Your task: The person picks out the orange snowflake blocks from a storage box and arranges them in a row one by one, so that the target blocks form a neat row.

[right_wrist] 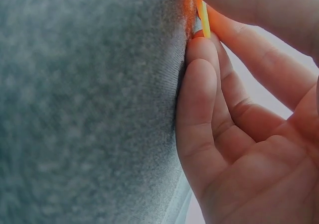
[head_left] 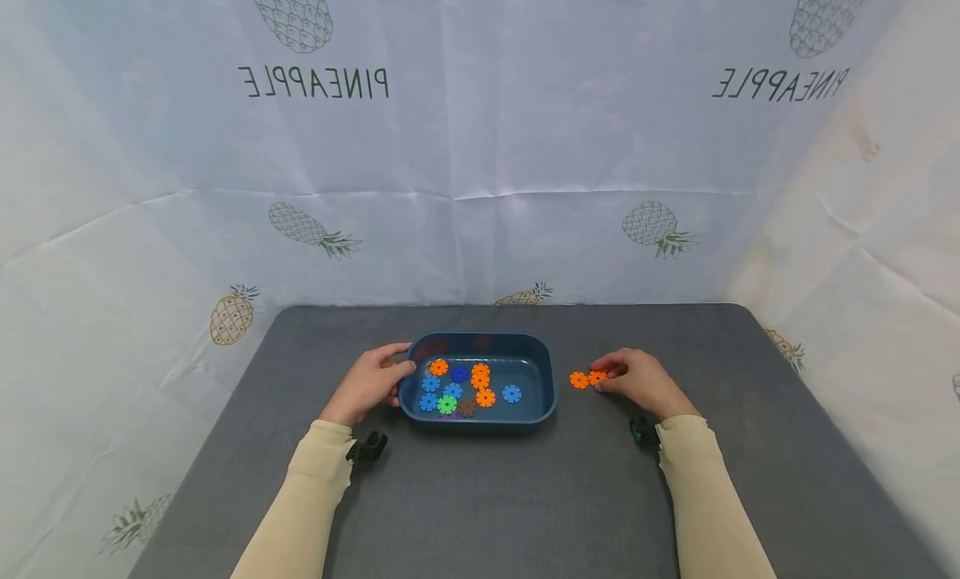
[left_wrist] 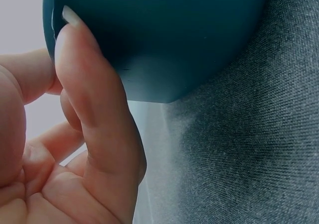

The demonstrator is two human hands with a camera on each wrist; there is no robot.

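My left hand grips the left end of a dark blue tray, thumb over the rim; in the left wrist view the fingers hold the tray's wall. To the right of the tray, my right hand pinches an orange notched interlocking disc between thumb and fingers at the tabletop. Another orange disc lies against it on the tray side; whether the two are joined I cannot tell. The right wrist view shows only a bright edge of the disc between the fingers.
Inside the tray lie several discs: orange, light blue, dark blue, green and brown, with a bit of purple underneath. A grey cloth-covered table ends at a white pineapple-print curtain.
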